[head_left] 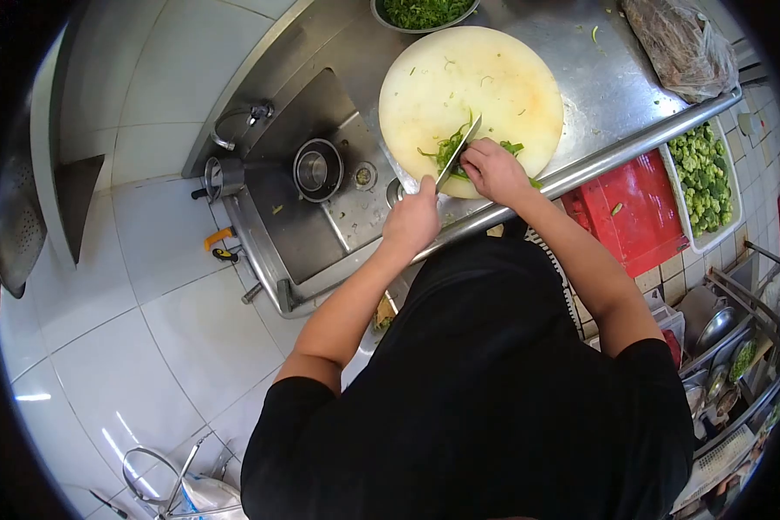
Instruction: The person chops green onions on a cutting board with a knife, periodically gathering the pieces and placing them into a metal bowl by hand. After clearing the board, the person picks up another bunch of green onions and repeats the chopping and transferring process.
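Observation:
My left hand (412, 218) is closed around the handle of a kitchen knife (461, 152), whose blade slants up and to the right over a round white cutting board (485, 78). Bent fingers of my right hand (494, 173) hold long green vegetable strips (512, 148) against the board, right beside the blade. Thin cut green shreds (446, 149) lie on the other side of the knife. The exact kind of vegetable cannot be made out. Part of the bunch is hidden under my right hand.
A bowl of chopped greens (425, 12) stands beyond the board. To the left is a steel sink (290, 234) holding a metal pot (318, 170). A bagged brown item (680, 48) lies far right. Below the counter edge sit a red lid (633, 212) and a broccoli tub (706, 182).

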The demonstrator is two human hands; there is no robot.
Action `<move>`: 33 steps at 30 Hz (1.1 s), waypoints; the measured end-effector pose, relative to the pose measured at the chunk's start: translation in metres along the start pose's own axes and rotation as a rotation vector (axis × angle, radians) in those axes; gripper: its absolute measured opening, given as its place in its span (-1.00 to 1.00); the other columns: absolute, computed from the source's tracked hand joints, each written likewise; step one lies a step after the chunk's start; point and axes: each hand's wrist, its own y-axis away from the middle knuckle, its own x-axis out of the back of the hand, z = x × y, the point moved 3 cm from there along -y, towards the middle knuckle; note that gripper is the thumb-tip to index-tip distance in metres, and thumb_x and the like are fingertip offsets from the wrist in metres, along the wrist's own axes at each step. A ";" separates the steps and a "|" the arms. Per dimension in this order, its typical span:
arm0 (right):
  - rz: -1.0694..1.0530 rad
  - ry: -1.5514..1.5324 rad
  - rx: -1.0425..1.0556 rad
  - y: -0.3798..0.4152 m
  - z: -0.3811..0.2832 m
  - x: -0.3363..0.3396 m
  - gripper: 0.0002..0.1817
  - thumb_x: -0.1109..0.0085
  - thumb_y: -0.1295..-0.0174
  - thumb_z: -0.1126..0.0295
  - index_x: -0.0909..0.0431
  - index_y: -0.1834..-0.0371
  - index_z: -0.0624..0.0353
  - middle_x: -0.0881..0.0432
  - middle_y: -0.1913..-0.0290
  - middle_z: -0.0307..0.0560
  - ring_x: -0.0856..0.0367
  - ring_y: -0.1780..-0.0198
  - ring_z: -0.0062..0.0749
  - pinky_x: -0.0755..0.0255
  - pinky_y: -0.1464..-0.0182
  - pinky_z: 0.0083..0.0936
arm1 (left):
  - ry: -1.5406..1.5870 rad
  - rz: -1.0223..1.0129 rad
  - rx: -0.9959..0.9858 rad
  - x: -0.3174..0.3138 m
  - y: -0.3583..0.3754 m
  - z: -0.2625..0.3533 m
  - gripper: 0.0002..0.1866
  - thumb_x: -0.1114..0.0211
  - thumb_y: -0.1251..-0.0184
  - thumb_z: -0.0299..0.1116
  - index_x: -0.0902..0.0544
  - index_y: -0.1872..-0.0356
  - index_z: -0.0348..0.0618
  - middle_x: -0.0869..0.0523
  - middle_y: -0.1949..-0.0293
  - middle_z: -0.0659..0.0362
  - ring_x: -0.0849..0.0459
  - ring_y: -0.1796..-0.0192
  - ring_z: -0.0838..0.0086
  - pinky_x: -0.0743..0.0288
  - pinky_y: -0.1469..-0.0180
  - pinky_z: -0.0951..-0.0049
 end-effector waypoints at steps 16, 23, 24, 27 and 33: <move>0.065 0.020 0.081 0.006 0.002 -0.001 -0.90 -0.21 -0.13 0.49 -0.57 0.28 0.18 -0.55 0.24 -0.03 -0.55 0.11 -0.11 -0.51 0.03 -0.29 | 0.035 -0.010 0.057 -0.008 0.011 0.006 -0.74 -0.10 -0.46 -0.29 -0.36 0.01 -0.24 -0.71 0.35 -0.30 -0.71 0.21 -0.25 -0.53 0.09 -0.19; 0.043 0.051 0.046 -0.001 -0.001 0.003 -0.92 -0.24 -0.17 0.45 -0.56 0.30 0.19 -0.56 0.28 -0.03 -0.53 0.13 -0.07 -0.46 0.04 -0.21 | 0.145 0.032 -0.066 0.003 -0.009 -0.009 -0.72 -0.10 -0.46 -0.27 -0.40 0.00 -0.26 -0.69 0.28 -0.35 -0.68 0.14 -0.27 -0.50 0.03 -0.18; 0.035 0.057 0.055 0.000 -0.005 0.005 -0.92 -0.24 -0.17 0.45 -0.56 0.30 0.19 -0.56 0.28 -0.03 -0.53 0.13 -0.07 -0.46 0.04 -0.21 | 0.188 0.048 -0.041 0.007 -0.008 -0.009 -0.71 -0.10 -0.46 -0.25 -0.41 0.00 -0.25 -0.69 0.27 -0.35 -0.67 0.13 -0.28 -0.49 0.02 -0.17; 0.082 0.030 0.034 -0.011 -0.006 0.017 -0.92 -0.25 -0.18 0.45 -0.57 0.32 0.20 -0.60 0.26 0.03 -0.54 0.14 0.02 -0.46 0.04 -0.19 | 0.301 0.113 -0.010 0.017 -0.009 -0.012 -0.70 -0.08 -0.46 -0.22 -0.41 -0.01 -0.24 -0.69 0.24 -0.37 -0.66 0.11 -0.30 -0.48 -0.01 -0.17; 0.030 0.114 -0.154 -0.055 0.026 0.037 -0.90 -0.23 -0.19 0.45 -0.64 0.25 0.17 -0.63 0.13 0.02 -0.56 0.03 -0.01 -0.46 -0.06 -0.17 | 0.415 0.171 0.037 0.041 -0.006 -0.010 -0.69 -0.01 -0.44 -0.23 -0.41 -0.02 -0.24 -0.68 0.21 -0.40 -0.65 0.08 -0.32 -0.45 -0.06 -0.17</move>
